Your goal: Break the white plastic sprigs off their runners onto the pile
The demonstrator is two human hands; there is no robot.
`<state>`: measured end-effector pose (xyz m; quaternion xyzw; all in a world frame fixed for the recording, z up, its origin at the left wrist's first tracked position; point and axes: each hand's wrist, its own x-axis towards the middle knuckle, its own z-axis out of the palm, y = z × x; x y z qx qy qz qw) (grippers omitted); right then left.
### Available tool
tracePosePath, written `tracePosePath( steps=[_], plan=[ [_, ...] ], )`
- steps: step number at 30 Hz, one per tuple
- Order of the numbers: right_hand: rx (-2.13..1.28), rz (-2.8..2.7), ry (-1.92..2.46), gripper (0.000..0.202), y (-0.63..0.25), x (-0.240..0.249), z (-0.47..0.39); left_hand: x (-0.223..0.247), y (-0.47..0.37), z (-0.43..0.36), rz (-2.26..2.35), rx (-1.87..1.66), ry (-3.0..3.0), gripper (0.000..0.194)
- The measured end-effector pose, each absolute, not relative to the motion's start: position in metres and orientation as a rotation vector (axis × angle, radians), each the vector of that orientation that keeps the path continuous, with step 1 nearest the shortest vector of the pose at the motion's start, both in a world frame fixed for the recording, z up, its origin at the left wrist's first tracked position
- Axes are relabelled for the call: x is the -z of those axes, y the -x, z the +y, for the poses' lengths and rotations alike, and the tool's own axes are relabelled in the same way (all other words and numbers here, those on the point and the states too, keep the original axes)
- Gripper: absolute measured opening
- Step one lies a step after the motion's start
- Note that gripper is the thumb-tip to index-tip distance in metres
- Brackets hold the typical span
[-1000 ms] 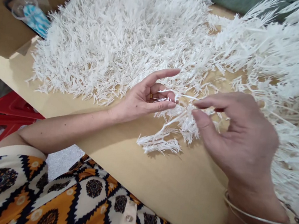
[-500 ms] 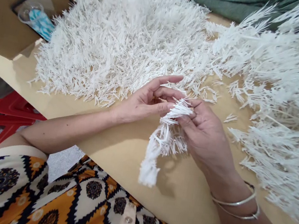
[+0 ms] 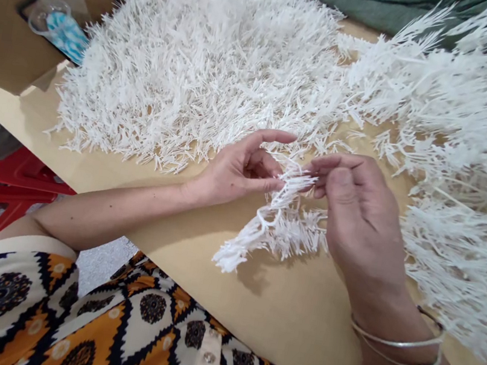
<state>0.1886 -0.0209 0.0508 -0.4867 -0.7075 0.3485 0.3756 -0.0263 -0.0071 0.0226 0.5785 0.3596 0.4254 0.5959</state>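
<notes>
Cardboard box (image 3: 12, 44), red stool (image 3: 8, 190), green cloth (image 3: 379, 7) beyond the tabletop (image 3: 276, 328)

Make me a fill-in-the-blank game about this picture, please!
The feathery sprig between the left hand and the right hand is colored ____.
The metal bracelets are on the ____ wrist.
The plastic seat beside the table is colored ____.
The big box is made of ____.

Missing words: white; right; red; cardboard.
</notes>
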Motion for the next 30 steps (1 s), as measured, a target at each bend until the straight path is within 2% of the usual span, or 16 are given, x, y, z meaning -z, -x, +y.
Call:
tracePosePath(
  steps=[4,6,8,14,19,25,30],
  plan=[
    [-0.927,-1.707,1.304,0.015,-0.180,-0.050,-0.024,-0.018,0.021,-0.009,0.800,-0.985,-1.409,0.060],
    [-0.921,-1.600,1.277,0.009,-0.177,-0.047,-0.023,-0.016,0.019,-0.010,0.849,-1.078,-1.428,0.062],
    [-0.959,-1.450,1.196,0.012,-0.175,-0.044,-0.020,-0.017,0.018,-0.010,0.911,-1.168,-1.438,0.061],
    [-1.102,-1.245,1.083,0.015,-0.175,-0.032,-0.015,-0.026,0.019,-0.011,0.858,-1.032,-1.646,0.036],
    [-0.939,-1.415,1.156,0.014,-0.182,-0.031,-0.015,-0.033,0.023,-0.012,0.786,-0.905,-1.587,0.029],
    [-0.644,-1.610,1.269,0.008,-0.182,-0.032,-0.012,-0.037,0.025,-0.008,0.807,-0.824,-1.520,0.033],
    [-0.642,-1.582,1.336,0.009,-0.176,-0.026,-0.008,-0.037,0.023,-0.007,0.814,-0.859,-1.530,0.033]
  ],
)
